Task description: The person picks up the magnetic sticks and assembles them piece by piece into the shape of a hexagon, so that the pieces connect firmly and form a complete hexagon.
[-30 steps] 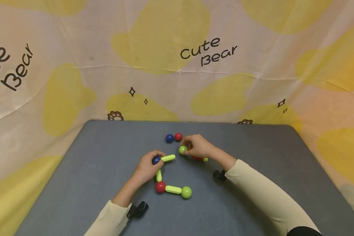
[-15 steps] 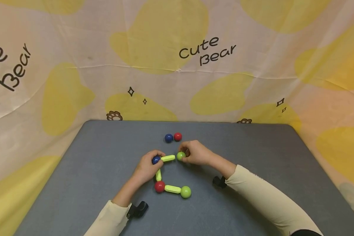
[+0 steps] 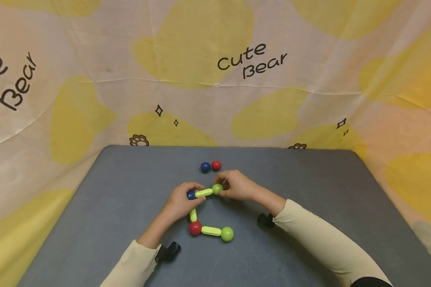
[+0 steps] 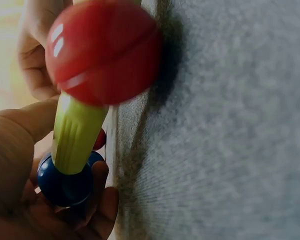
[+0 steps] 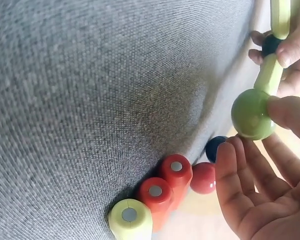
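Note:
My left hand (image 3: 181,200) grips a blue ball (image 4: 65,185) at a corner of a toy chain of balls and sticks. From that ball one yellow-green stick (image 4: 76,132) runs to a red ball (image 3: 195,228), and another stick (image 3: 204,193) points right. Beyond the red ball, a third stick (image 3: 211,231) ends in a green ball (image 3: 227,234). My right hand (image 3: 238,185) pinches a second green ball (image 5: 252,114) between thumb and fingers, and this ball meets the end of the right-pointing stick.
Loose blue (image 3: 205,167) and red (image 3: 216,165) balls lie side by side behind the hands. Two red sticks (image 5: 176,172) and a yellow-green one (image 5: 130,217) lie on the grey table (image 3: 301,175), hidden by the right hand in the head view. A printed cloth (image 3: 186,59) hangs behind.
My right hand has brought the green ball left and slightly toward me, closing the gap to the stick's end. The left hand has stayed nearly in place.

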The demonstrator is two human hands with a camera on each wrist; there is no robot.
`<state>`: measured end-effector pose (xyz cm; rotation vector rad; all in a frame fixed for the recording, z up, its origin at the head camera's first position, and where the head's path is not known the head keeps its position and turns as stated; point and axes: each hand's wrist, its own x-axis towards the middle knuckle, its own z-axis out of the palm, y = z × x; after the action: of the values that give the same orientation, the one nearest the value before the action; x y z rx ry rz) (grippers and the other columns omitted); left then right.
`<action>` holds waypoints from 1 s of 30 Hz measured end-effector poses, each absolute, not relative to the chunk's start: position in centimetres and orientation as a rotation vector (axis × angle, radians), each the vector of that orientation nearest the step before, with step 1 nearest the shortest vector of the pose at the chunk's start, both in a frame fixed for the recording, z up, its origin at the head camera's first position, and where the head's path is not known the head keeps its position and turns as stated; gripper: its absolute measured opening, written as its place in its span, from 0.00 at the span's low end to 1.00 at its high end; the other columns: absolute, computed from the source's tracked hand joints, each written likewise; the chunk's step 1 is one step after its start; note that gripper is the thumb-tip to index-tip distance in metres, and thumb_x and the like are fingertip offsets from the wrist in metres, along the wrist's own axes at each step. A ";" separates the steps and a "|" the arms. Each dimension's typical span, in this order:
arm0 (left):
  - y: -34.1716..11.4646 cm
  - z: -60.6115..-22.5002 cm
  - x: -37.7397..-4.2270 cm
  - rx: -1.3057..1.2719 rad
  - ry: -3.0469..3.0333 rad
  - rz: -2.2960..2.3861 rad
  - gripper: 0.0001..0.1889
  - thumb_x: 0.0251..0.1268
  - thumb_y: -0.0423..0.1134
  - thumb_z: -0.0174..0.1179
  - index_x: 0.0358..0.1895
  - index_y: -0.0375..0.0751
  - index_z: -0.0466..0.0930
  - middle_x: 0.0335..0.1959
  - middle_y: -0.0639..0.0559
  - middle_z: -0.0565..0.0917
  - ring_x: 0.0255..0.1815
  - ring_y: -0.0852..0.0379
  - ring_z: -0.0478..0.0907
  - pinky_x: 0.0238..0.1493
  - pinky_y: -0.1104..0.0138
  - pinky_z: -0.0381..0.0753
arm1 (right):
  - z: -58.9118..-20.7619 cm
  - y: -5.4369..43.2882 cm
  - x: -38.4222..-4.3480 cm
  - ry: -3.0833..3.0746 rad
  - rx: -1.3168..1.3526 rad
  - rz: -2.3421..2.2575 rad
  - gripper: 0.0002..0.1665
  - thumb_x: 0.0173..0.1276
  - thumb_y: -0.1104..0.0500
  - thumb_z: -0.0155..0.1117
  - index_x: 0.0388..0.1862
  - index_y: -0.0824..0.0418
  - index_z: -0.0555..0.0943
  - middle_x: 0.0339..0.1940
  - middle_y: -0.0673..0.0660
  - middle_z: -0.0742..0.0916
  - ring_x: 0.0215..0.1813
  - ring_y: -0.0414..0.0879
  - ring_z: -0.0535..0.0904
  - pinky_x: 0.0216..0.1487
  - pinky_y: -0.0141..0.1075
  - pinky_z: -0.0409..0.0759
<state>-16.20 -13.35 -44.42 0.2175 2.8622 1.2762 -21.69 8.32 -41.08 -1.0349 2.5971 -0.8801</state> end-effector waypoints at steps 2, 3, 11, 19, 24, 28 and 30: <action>-13.2 -44.4 -16.3 0.247 2.864 1.246 0.12 0.53 0.42 0.71 0.43 0.51 0.86 0.38 0.54 0.81 0.38 0.58 0.75 0.43 0.63 0.74 | -41.0 8.4 -21.7 2.590 -1.048 -0.881 0.12 0.59 0.62 0.69 0.43 0.59 0.83 0.41 0.54 0.86 0.38 0.43 0.84 0.38 0.31 0.81; -13.2 -44.4 -16.4 0.258 2.863 1.233 0.11 0.54 0.42 0.71 0.42 0.52 0.86 0.36 0.54 0.81 0.37 0.59 0.74 0.41 0.64 0.73 | -41.0 8.5 -21.6 2.586 -1.056 -0.879 0.12 0.60 0.62 0.69 0.43 0.58 0.83 0.41 0.54 0.86 0.39 0.43 0.85 0.39 0.31 0.81; -13.0 -44.2 -16.2 0.276 2.860 1.234 0.09 0.55 0.41 0.69 0.40 0.51 0.86 0.37 0.53 0.83 0.39 0.57 0.76 0.44 0.63 0.74 | -40.6 10.1 -21.5 2.667 -1.048 -0.851 0.13 0.62 0.62 0.65 0.46 0.60 0.83 0.43 0.54 0.87 0.41 0.44 0.83 0.42 0.34 0.81; -13.0 -44.0 -16.0 0.235 2.842 1.255 0.08 0.55 0.39 0.66 0.40 0.47 0.84 0.35 0.54 0.85 0.35 0.59 0.75 0.40 0.66 0.75 | -40.0 13.2 -21.3 2.778 -0.879 -0.854 0.14 0.61 0.61 0.65 0.46 0.63 0.83 0.41 0.57 0.87 0.40 0.48 0.82 0.39 0.36 0.80; -13.1 -44.0 -16.1 0.182 2.846 1.243 0.10 0.53 0.39 0.65 0.41 0.45 0.82 0.33 0.52 0.82 0.34 0.59 0.75 0.37 0.67 0.74 | -40.4 14.9 -21.2 2.863 -0.814 -0.731 0.20 0.55 0.60 0.70 0.48 0.65 0.81 0.44 0.62 0.84 0.34 0.48 0.78 0.37 0.37 0.78; -13.2 -44.0 -16.0 0.173 2.860 1.231 0.14 0.53 0.39 0.63 0.45 0.45 0.82 0.34 0.52 0.81 0.36 0.57 0.76 0.39 0.65 0.74 | -41.1 15.7 -21.1 2.892 -0.770 -0.626 0.26 0.52 0.57 0.74 0.49 0.66 0.80 0.44 0.62 0.83 0.37 0.48 0.76 0.39 0.40 0.78; -13.2 -44.0 -15.9 0.180 2.870 1.223 0.16 0.53 0.38 0.63 0.48 0.45 0.82 0.34 0.52 0.81 0.37 0.57 0.76 0.39 0.64 0.74 | -41.4 15.9 -21.1 2.891 -0.748 -0.604 0.28 0.52 0.55 0.75 0.50 0.66 0.79 0.44 0.62 0.83 0.40 0.50 0.77 0.42 0.43 0.78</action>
<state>-15.93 -13.20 -44.04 0.1801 2.8701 1.2231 -21.11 15.87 -41.41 -0.7478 2.8909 -0.6036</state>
